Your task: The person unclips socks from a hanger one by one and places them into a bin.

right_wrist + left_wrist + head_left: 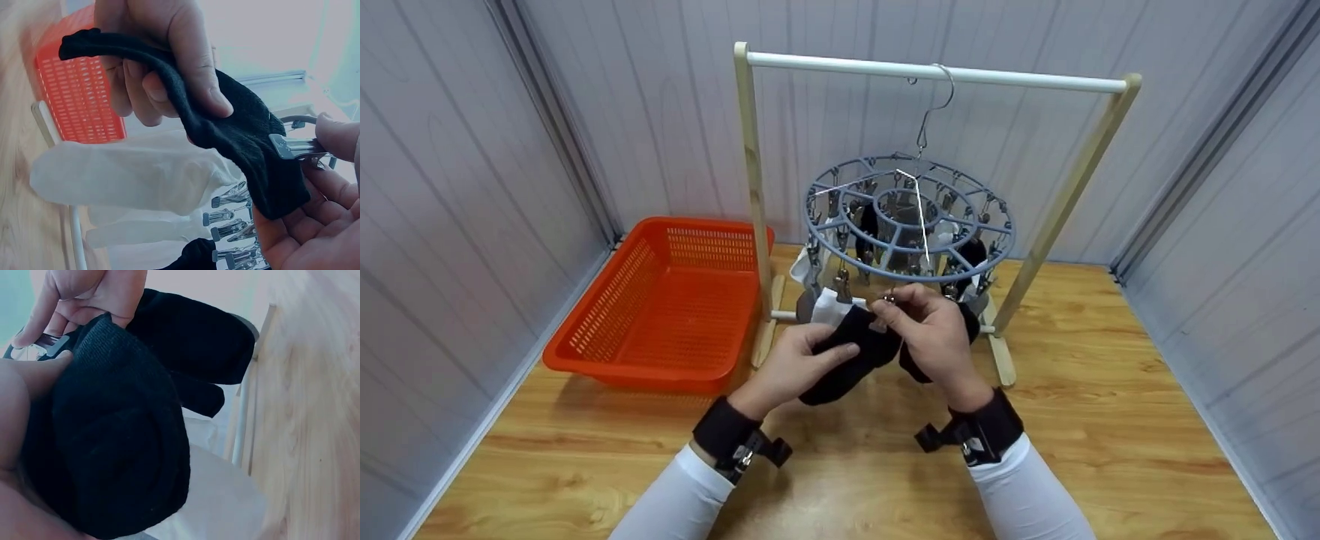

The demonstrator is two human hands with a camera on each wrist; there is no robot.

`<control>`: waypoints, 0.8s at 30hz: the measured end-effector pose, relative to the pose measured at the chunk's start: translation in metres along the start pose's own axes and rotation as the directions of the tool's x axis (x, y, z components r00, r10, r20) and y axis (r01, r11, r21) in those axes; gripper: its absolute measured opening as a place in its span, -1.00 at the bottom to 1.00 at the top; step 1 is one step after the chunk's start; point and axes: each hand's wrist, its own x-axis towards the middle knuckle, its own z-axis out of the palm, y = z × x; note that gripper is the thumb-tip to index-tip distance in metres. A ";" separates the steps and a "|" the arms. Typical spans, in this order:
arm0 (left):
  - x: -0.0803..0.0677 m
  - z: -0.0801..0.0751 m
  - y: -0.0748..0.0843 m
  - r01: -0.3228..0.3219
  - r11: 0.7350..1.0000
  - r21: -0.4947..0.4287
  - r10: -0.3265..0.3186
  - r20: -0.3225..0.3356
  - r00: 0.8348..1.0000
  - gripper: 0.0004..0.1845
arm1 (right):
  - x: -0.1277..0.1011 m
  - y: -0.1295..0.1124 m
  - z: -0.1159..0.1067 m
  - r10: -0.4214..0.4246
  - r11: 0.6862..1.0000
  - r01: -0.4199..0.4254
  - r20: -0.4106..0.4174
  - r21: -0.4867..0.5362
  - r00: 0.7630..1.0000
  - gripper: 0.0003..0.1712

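Observation:
Under the front edge of a round blue-grey clip hanger (pixel 910 217), my left hand (pixel 826 351) grips a black sock (pixel 851 352), thumb across the fabric. My right hand (pixel 891 309) pinches a metal clip (pixel 292 147) at the sock's upper end. In the right wrist view the clip sits on the edge of the black sock (pixel 247 146), with the left hand (pixel 163 56) above it. The left wrist view is mostly filled by the black sock (pixel 112 439), with the right hand's fingers (pixel 84 292) at the top. White and dark socks hang from other clips.
The hanger hooks onto the white rod (pixel 930 72) of a wooden rack (pixel 751 187) standing on the wooden floor (pixel 1110 390). An orange basket (pixel 607 352) lies left of the rack. Grey panel walls enclose the space. A white sock (pixel 129 174) hangs beside the black one.

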 end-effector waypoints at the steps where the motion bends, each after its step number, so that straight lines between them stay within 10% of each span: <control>1: 0.000 0.000 0.000 -0.002 1.000 0.002 0.002 0.003 1.000 -0.83 | 0.000 0.000 0.000 -0.002 1.000 0.002 -0.001 -0.008 1.000 -0.89; 24: -0.003 -0.008 0.010 -0.068 0.993 0.095 0.061 0.078 0.995 -0.85 | -0.001 0.001 0.000 -0.019 0.998 0.023 -0.067 0.051 0.998 -0.85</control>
